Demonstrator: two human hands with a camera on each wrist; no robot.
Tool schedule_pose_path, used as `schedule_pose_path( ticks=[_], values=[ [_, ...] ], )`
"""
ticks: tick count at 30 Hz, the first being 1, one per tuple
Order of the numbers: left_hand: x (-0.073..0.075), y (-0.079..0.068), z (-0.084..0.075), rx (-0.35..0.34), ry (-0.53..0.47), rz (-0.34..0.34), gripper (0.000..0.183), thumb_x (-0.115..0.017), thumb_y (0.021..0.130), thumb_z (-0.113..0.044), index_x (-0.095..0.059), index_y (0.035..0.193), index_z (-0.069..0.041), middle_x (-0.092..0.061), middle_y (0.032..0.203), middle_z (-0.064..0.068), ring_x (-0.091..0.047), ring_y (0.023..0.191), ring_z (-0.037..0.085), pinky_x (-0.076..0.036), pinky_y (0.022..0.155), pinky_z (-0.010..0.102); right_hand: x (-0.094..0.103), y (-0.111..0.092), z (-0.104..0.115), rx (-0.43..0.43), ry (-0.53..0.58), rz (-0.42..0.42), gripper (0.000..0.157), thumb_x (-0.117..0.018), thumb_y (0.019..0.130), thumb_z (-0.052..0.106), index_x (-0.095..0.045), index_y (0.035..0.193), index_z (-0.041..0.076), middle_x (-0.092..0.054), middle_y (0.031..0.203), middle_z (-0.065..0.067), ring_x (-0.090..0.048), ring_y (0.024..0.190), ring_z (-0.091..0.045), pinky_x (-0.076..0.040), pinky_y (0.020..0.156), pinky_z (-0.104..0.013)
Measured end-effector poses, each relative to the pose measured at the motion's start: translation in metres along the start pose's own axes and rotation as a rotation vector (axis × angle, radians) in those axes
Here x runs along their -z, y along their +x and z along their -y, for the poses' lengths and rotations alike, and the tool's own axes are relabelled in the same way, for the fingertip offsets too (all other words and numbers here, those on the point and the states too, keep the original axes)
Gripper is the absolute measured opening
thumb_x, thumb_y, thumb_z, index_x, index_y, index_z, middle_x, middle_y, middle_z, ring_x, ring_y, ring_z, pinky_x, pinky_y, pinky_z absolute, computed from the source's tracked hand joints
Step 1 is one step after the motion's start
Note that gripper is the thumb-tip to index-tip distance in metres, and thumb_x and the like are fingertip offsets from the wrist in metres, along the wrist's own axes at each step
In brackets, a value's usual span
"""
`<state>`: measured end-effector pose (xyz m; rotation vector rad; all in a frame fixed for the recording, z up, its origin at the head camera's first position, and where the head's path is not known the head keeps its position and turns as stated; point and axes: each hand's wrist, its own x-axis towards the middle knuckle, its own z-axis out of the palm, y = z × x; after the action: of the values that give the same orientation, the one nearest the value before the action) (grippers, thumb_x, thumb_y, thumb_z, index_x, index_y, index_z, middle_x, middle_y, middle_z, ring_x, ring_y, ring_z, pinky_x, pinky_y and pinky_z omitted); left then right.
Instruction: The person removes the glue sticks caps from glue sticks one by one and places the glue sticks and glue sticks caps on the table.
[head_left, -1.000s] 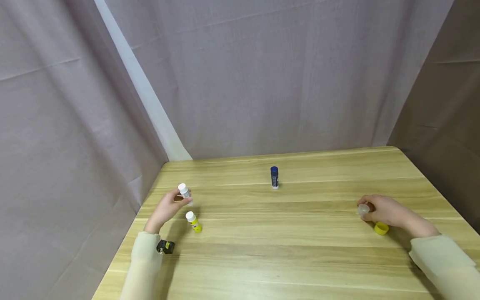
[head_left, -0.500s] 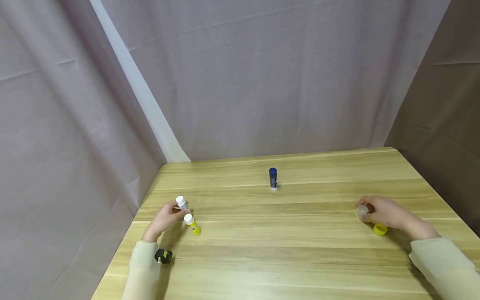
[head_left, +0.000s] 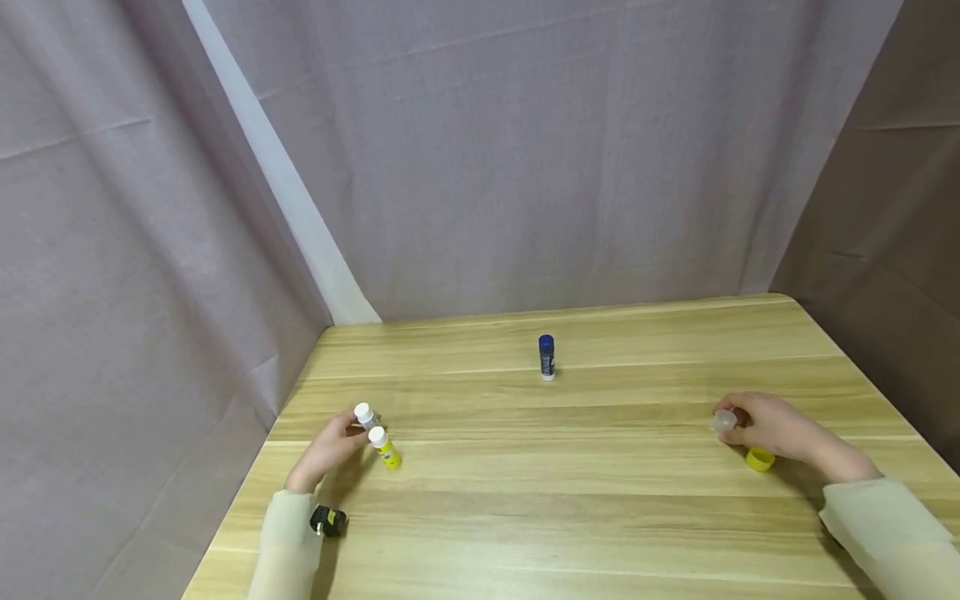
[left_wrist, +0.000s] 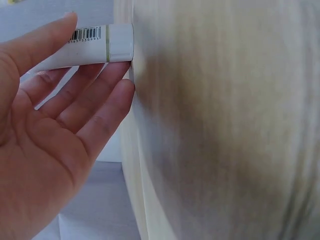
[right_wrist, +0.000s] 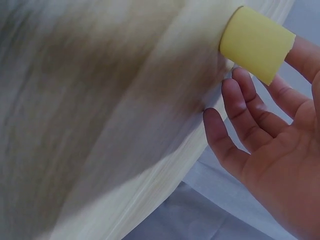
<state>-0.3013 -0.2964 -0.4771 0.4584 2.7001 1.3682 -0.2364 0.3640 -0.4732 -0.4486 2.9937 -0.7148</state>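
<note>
Left hand [head_left: 327,448], one: half closed, a thumb-and-fingers pinch on a white tube, the little finger clear of it. Black plug [head_left: 328,521], one: on the desk [head_left: 525,475], just beside the left sleeve [head_left: 287,533]. White tube [head_left: 367,416], one: white-capped, near upright, barcoded in the left wrist view; lowered over the last second from a higher hold farther back, mostly in the first half, only slightly since; lower end now at the desk or barely above, contact not certain. Likely meaning: a setting-down nearly complete, with release apparently not yet made. Yellow glue stick [head_left: 386,450], one: white-capped, upright, just in front of the white tube; touching or apart, not tellable. Blue glue stick [head_left: 547,358], one: upright toward the back, well apart from both hands, undisturbed. Clear cup [head_left: 724,421], one: small, at the right, low over or on the desk, unmoved. Yellow cap [head_left: 761,459], one: on the desk, close by the right wrist. Right hand [head_left: 767,423], one: partly closed around the clear cup, thumb opposite fingers, pose unchanged; apparently at rest meanwhile.
</note>
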Motion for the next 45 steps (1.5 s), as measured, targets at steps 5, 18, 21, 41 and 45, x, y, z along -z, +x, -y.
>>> schedule_pose_path(
  ticks=[5, 18, 21, 41, 45],
  values=[
    [0.001, 0.0, 0.003, 0.002, -0.036, 0.015, 0.032, -0.065, 0.094, -0.005, -0.06, 0.124, 0.008, -0.066, 0.117, 0.019, -0.061, 0.112, 0.035, -0.05, 0.098, 0.045, 0.0, 0.0, 0.0, 0.002, -0.022, -0.021, 0.034, -0.08, 0.082, 0.016, -0.065, 0.106, -0.003, -0.064, 0.089, 0.0, -0.056, 0.08, -0.016, -0.048, 0.067, -0.035],
    [0.012, -0.012, -0.008, 0.07, -0.036, 0.037, 0.05, -0.07, 0.093, -0.013, -0.05, 0.136, 0.003, -0.058, 0.128, 0.022, -0.054, 0.122, 0.044, -0.046, 0.102, 0.053, 0.01, -0.007, 0.004, 0.033, 0.047, -0.036, 0.071, -0.08, 0.084, 0.025, -0.046, 0.135, -0.012, -0.057, 0.116, -0.033, -0.058, 0.103, -0.047, -0.05, 0.083, -0.059],
    [0.031, -0.021, -0.021, 0.091, 0.011, 0.029, 0.056, -0.07, 0.093, -0.021, -0.047, 0.141, -0.002, -0.053, 0.136, 0.023, -0.048, 0.128, 0.046, -0.045, 0.102, 0.054, 0.025, -0.012, 0.011, 0.029, 0.06, -0.028, 0.071, -0.076, 0.089, 0.027, -0.043, 0.138, -0.011, -0.051, 0.125, -0.038, -0.055, 0.107, -0.054, -0.05, 0.082, -0.062],
    [0.06, -0.013, -0.079, -0.059, 0.136, -0.08, 0.044, -0.062, 0.1, -0.027, -0.054, 0.137, -0.006, -0.056, 0.136, 0.015, -0.054, 0.124, 0.034, -0.047, 0.099, 0.052, 0.055, 0.0, 0.036, 0.027, -0.031, -0.081, 0.067, -0.073, 0.091, 0.038, -0.049, 0.139, -0.002, -0.057, 0.128, -0.03, -0.053, 0.115, -0.049, -0.046, 0.087, -0.063],
    [0.04, 0.014, -0.098, -0.133, 0.114, -0.051, 0.041, -0.063, 0.099, -0.026, -0.056, 0.134, -0.005, -0.059, 0.133, 0.015, -0.055, 0.123, 0.035, -0.046, 0.102, 0.051, 0.053, 0.015, 0.049, 0.03, -0.003, -0.061, 0.067, -0.07, 0.093, 0.039, -0.047, 0.142, 0.0, -0.054, 0.132, -0.029, -0.05, 0.119, -0.048, -0.044, 0.091, -0.064]
  ],
)
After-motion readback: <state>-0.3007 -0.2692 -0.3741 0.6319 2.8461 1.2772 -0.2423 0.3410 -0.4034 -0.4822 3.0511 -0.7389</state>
